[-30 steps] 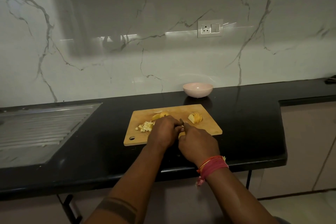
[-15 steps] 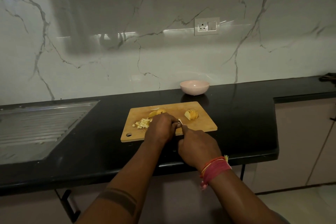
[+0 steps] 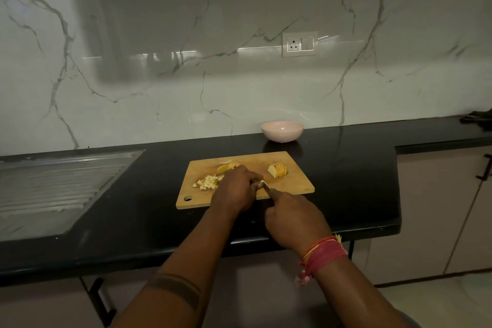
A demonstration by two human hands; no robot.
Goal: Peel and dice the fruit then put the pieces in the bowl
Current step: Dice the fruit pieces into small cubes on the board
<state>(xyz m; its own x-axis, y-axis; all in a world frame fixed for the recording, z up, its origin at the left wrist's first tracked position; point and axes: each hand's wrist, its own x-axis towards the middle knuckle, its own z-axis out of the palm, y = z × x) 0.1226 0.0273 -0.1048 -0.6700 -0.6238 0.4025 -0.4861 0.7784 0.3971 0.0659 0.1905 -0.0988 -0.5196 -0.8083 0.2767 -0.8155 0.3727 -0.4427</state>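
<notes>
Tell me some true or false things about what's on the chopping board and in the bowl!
1. The pink bowl already has fruit pieces in it. False: it looks empty, and it stands on the counter behind the board.
2. A pile of diced pieces lies on the left part of the cutting board. True.
3. The right hand holds the knife. True.
4. The sliced fruit chunk near the board's right side is under the left hand. False: it sits apart, untouched, to the right of both hands.
5. The board lies inside the sink. False: it lies on the black counter, right of the steel drainboard.
</notes>
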